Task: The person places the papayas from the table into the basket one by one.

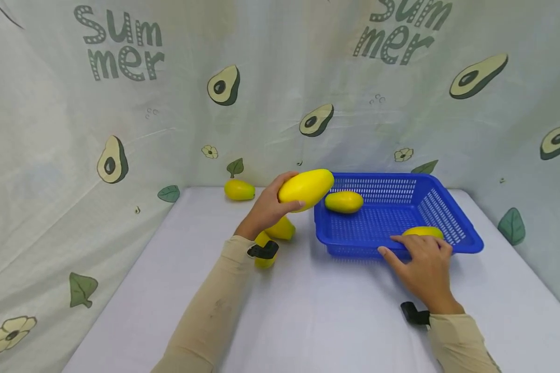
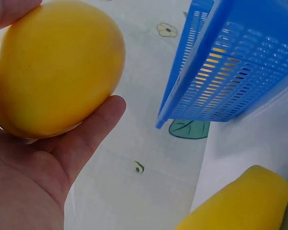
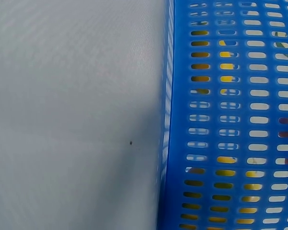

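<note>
My left hand (image 1: 271, 206) grips a yellow papaya (image 1: 307, 189) in the air, beside the left rim of a blue plastic basket (image 1: 452, 207). In the left wrist view, the fingers and thumb curve round the papaya (image 2: 60, 67). My right hand (image 1: 422, 267) holds the basket's front rim, fingers over the edge and thumb on the near side. Inside the basket, one papaya (image 1: 344, 202) lies at the left and another (image 1: 423, 231) lies at the front right, partly hidden by the rim and the right hand. The right wrist view shows the basket's slotted wall (image 3: 240, 120) but no hand.
On the white table (image 1: 326, 316), more papayas (image 1: 281, 229) lie under and behind the left forearm, partly covered. Another papaya (image 1: 239, 190) sits at the back left edge. A printed curtain (image 1: 270, 77) hangs behind the table and along its sides.
</note>
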`<control>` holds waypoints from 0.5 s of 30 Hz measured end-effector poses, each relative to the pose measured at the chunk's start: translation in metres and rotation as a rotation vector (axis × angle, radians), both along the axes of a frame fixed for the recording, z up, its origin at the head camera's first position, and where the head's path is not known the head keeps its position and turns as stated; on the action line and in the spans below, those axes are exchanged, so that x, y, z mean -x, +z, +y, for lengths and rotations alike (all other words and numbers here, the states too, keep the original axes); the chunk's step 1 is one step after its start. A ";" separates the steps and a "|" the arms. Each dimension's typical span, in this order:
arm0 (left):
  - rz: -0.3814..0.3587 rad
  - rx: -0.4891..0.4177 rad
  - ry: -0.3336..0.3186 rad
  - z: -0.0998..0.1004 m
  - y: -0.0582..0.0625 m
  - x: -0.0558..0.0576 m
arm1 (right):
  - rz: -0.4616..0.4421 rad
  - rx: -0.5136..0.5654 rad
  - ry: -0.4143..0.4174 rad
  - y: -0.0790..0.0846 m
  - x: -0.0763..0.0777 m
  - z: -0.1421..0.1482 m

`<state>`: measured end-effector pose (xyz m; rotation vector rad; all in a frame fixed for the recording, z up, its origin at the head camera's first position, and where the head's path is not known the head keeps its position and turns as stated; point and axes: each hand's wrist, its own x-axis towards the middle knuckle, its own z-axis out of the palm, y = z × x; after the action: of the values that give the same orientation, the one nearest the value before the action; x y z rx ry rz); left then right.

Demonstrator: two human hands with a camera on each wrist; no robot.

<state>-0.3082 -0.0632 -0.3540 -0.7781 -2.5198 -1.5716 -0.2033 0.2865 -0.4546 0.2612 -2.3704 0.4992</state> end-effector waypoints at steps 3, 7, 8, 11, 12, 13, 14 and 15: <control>-0.014 -0.017 -0.018 0.003 0.004 0.003 | 0.003 -0.009 0.002 0.004 0.002 -0.001; -0.046 0.002 -0.036 0.010 0.008 0.006 | -0.004 -0.016 0.000 0.004 0.003 -0.001; -0.051 0.012 -0.038 0.012 0.009 0.007 | -0.005 -0.014 0.000 0.004 0.002 -0.001; -0.066 0.022 -0.064 0.018 0.013 0.009 | -0.008 -0.008 -0.004 0.003 0.000 0.000; -0.071 0.028 -0.073 0.020 0.014 0.009 | -0.010 -0.006 -0.006 0.003 -0.001 -0.001; -0.075 0.036 -0.081 0.021 0.016 0.009 | -0.012 -0.006 -0.006 0.003 -0.002 -0.001; -0.078 0.046 -0.088 0.022 0.017 0.010 | -0.017 -0.006 -0.006 0.003 -0.003 -0.001; -0.081 0.053 -0.096 0.023 0.018 0.009 | -0.022 -0.007 -0.007 0.003 -0.004 -0.002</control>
<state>-0.3176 -0.0402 -0.3361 -0.8712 -2.6282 -1.6026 -0.1997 0.2844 -0.4513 0.2520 -2.3939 0.4923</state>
